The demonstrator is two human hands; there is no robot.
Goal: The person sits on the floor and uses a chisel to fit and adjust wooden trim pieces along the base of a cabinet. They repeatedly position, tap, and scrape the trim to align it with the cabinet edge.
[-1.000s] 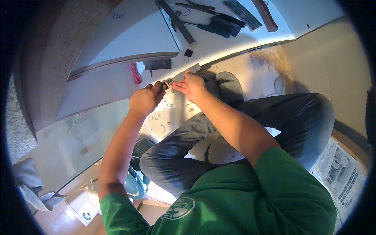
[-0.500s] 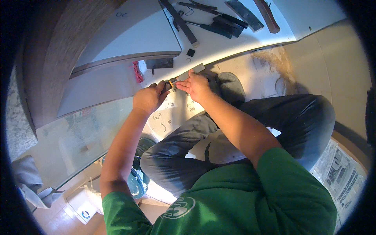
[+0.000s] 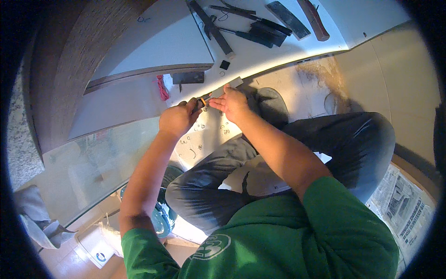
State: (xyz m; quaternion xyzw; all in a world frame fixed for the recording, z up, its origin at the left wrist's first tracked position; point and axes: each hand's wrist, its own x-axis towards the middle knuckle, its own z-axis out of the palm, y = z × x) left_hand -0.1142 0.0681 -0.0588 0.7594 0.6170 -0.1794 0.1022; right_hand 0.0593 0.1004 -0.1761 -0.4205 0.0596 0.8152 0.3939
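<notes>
The left hand (image 3: 176,120) is wrapped around a dark tool with an orange band (image 3: 203,101); the right hand (image 3: 233,103) grasps a grey strip (image 3: 237,83) just beyond. Scattered dark curls (image 3: 193,152) suggest some shaving done; what remains cannot be told.

grey strip (image 3: 236,82), black tool (image 3: 200,104) with orange band (image 3: 203,101), pink cord (image 3: 162,87), green shirt (image 3: 288,237) with white emblem (image 3: 212,247), speckled grey slab (image 3: 21,149)
</notes>
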